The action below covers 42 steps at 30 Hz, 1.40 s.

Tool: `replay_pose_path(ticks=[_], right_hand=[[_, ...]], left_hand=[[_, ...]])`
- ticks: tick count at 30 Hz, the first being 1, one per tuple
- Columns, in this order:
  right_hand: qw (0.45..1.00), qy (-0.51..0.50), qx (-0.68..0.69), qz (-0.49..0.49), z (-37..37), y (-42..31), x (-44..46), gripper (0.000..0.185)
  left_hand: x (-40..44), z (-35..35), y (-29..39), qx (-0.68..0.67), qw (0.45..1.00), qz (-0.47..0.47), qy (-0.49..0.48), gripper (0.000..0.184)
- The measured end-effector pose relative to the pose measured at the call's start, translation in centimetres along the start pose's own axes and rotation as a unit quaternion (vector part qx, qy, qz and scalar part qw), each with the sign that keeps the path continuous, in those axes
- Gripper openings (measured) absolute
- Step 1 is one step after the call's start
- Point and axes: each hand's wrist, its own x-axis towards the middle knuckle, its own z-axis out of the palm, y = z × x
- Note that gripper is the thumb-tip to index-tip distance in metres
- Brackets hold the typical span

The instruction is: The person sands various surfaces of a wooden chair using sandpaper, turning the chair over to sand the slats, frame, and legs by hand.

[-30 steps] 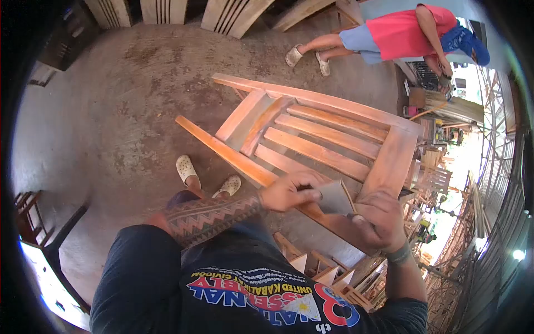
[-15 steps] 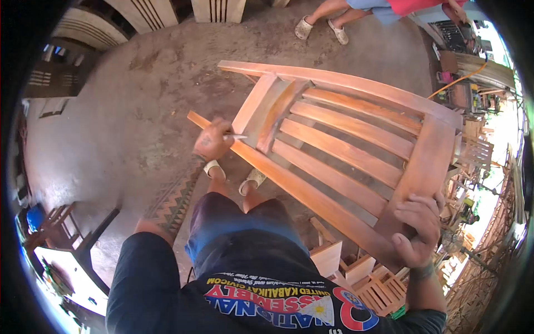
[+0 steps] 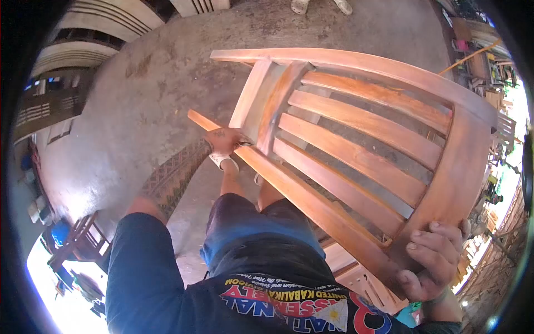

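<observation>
Left hand (image 3: 224, 140) is seen at 10 o'clock, near centre, nearly closed, with fingers curled over the near rail (image 3: 300, 186) close to its narrow free end. A thin dark edge (image 3: 245, 145) shows at the fingertips; the rest is covered, so what it belongs to can't be told. Right hand (image 3: 434, 261) is placed at 4 o'clock, half closed: the corner of the wide end board (image 3: 453, 172) is gripped, fingers bent over its face, thumb set low beside the near rail.

Wooden frame (image 3: 356, 153) is held at a slant, spanning 11 to 4 o'clock. The far rail (image 3: 356, 61) is seen running from 11 to 2 o'clock. Between the rails, spaced slats (image 3: 356, 156) are joined to the wide end board and, at the other end, to a curved crosspiece (image 3: 278, 106). Beyond that, a second crosspiece (image 3: 250, 92) is fitted.

Other wooden pieces (image 3: 361, 278) are seen below at 5 o'clock. Slatted panels (image 3: 105, 16) are lined up at 10 to 11 o'clock. Another person's shoes (image 3: 321, 5) are cut by the top edge at 12 o'clock. A dark wooden chair (image 3: 83, 239) is placed at 8 o'clock, beside a blue object (image 3: 59, 232).
</observation>
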Motion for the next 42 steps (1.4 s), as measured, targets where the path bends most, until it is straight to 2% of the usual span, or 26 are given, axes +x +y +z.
replay_pose_path(ticks=[3, 4, 7, 8, 12, 16, 19, 20, 23, 24, 30, 34, 37, 38, 41, 42], right_hand=[[1.0, -0.007, -0.006, 0.006, 0.0, -0.2, 0.4, 0.04], [1.0, -0.011, -0.007, 0.011, 0.0, -0.2, 0.4, 0.04], [0.999, -0.022, -0.013, 0.022, 0.1, 0.0, 0.1, 0.041], [0.999, -0.024, -0.017, 0.023, 0.0, 0.0, 0.1, 0.042], [0.999, -0.033, 0.011, 0.022, -0.2, 0.6, -1.1, 0.044], [0.998, -0.059, -0.022, 0.027, -1.1, -0.2, -0.8, 0.042], [0.998, -0.053, -0.024, 0.033, -0.7, -0.4, -0.5, 0.039], [0.998, -0.054, -0.025, 0.035, -0.7, -0.4, -0.7, 0.039], [0.997, -0.051, -0.04, 0.042, -0.5, -0.6, -0.7, 0.039], [0.997, -0.05, -0.046, 0.045, -0.5, -0.7, -0.8, 0.039], [0.997, -0.045, -0.046, 0.051, -0.2, -0.7, -1.3, 0.038], [0.996, -0.052, -0.042, 0.056, -0.1, -0.7, -1.3, 0.037], [0.997, -0.046, -0.034, 0.049, -0.1, -0.6, -1.3, 0.036], [0.997, -0.047, -0.041, 0.044, -0.3, -0.6, -1.2, 0.036], [0.997, -0.042, -0.046, 0.051, -0.4, -0.8, -1.3, 0.035], [0.997, -0.041, -0.044, 0.053, -0.3, -0.8, -1.3, 0.035]], left_hand=[[0.7, -2.3, 1.3, -0.089, 0.989, -0.087, -0.075, 0.042], [0.5, -3.9, 5.0, -0.042, 0.972, -0.197, -0.118, 0.039], [-0.1, -1.5, 3.4, -0.063, 0.991, -0.098, -0.071, 0.041], [-0.2, -1.6, 2.5, -0.091, 0.989, -0.072, -0.088, 0.045], [1.2, -3.0, 0.7, -0.082, 0.981, -0.12, -0.128, 0.052], [0.7, -1.8, 2.3, -0.01, 0.991, -0.051, -0.123, 0.061], [1.1, -3.3, 1.4, 0.039, 0.976, -0.145, -0.16, 0.069], [1.6, -3.8, 1.2, 0.025, 0.978, -0.138, -0.155, 0.077], [2.0, -4.2, 3.9, -0.04, 0.968, -0.159, -0.189, 0.079], [2.4, -3.7, 3.9, -0.023, 0.96, -0.19, -0.205, 0.085], [4.0, -2.9, 1.0, 0.048, 0.964, -0.098, -0.242, 0.062], [2.7, -4.3, 0.1, -0.011, 0.973, -0.074, -0.216, 0.052], [4.0, -4.9, 1.4, 0.089, 0.958, -0.117, -0.245, 0.054], [4.2, -6.0, 2.6, 0.04, 0.95, -0.14, -0.276, 0.059], [7.4, -4.0, 2.1, 0.053, 0.907, -0.165, -0.383, 0.06], [7.6, -4.5, 2.9, 0.036, 0.902, -0.179, -0.39, 0.058]])
